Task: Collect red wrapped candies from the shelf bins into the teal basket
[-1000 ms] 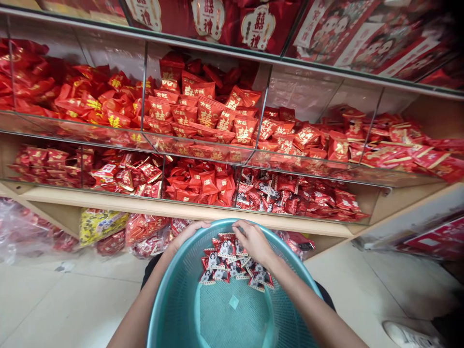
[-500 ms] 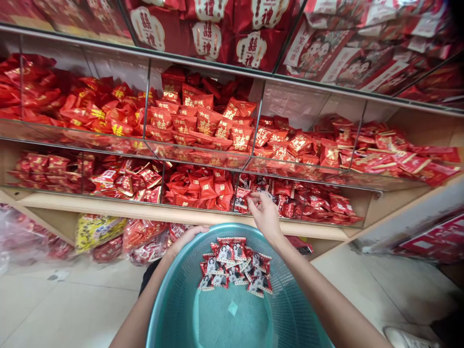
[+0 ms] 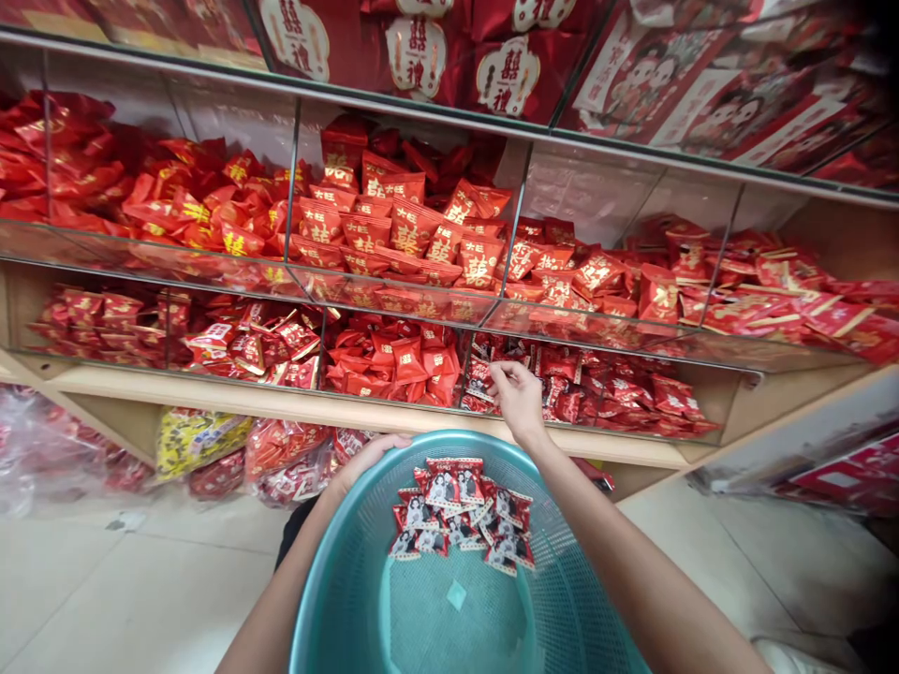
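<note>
A teal plastic basket with mesh walls stands in front of me, tilted so its inside shows. My left hand is closed on its left rim near the top. In the basket lies a small heap of red candy packets printed with black-and-white figures. My right hand reaches over the far rim to the lowest shelf bin. Its fingers are bent and drawn together beside a matching red candy packet; whether they pinch one is hidden.
Red packets with gold writing fill the divided bins of the shelf. A clear front panel edges the middle row. Under the wooden ledge lie a yellow bag and several bagged red packets on the tiled floor.
My right hand has shifted slightly among the packets in the bin, with its fingers more curled. The view has moved a little; my left hand stays on the rim.
</note>
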`<state>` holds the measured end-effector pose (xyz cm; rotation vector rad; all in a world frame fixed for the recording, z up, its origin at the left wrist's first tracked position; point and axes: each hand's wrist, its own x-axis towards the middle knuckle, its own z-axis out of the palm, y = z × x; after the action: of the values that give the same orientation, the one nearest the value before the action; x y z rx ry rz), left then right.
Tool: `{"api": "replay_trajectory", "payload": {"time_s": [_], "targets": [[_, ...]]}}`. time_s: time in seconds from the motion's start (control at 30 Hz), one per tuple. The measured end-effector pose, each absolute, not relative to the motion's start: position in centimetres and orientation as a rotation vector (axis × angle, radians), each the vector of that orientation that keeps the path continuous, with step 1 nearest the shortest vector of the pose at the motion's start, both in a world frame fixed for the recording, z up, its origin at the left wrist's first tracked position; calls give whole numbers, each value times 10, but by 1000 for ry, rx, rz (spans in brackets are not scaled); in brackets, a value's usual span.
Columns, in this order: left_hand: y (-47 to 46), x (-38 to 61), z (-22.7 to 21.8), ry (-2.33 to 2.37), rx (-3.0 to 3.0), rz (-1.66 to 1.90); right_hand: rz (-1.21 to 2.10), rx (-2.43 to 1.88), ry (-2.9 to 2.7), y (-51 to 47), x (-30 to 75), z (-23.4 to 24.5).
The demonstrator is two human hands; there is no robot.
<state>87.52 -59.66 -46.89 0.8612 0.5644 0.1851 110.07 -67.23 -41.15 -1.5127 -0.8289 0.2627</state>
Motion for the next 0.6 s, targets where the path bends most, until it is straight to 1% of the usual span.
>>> {"api": "replay_trajectory", "payload": {"time_s": [0.13,0.23,0.3,0.43,0.6], "targets": [[-598,876,-463,565,907,200,243,-1388,-738,-698,1092,-393],[-597,875,-467,576,891,180,243,-1381,-726,-728,1084,-391],[-596,875,-471,579,884,148,312,-1437,-732,-748,1079,-400],[-594,876,-473,543,922,168,510,-1569,-718,-772,1075,-433],[-594,877,-471,618,931,211,607,-1626,-665,-776,1078,-471]]}}
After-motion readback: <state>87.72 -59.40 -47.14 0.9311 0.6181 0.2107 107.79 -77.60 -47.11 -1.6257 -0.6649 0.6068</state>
